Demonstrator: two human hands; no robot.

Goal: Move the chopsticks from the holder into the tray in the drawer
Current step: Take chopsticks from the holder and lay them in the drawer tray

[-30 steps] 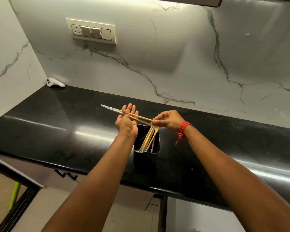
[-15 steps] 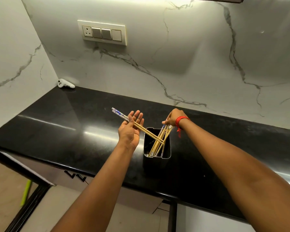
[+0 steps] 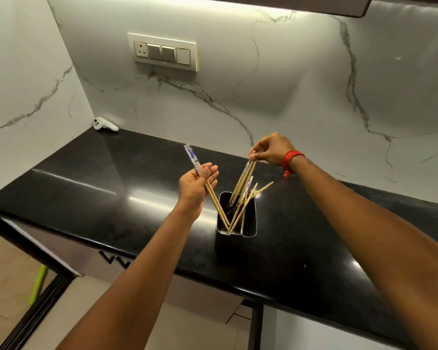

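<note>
Dangling into the holder [image 3: 235, 248], chopsticks [image 3: 242, 180] hang below the pinching right grip [image 3: 271, 150]; the left grip [image 3: 196, 184] clasps another pair [image 3: 215, 202].

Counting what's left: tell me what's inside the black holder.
Wooden chopsticks lean inside the holder, two pinched at the top by the right hand. Their lower tips and its bottom are hidden.

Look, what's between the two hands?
In the head view, the holder with leaning chopsticks stands between the left hand and right hand, lower down; behind the gap is bare counter.
</note>
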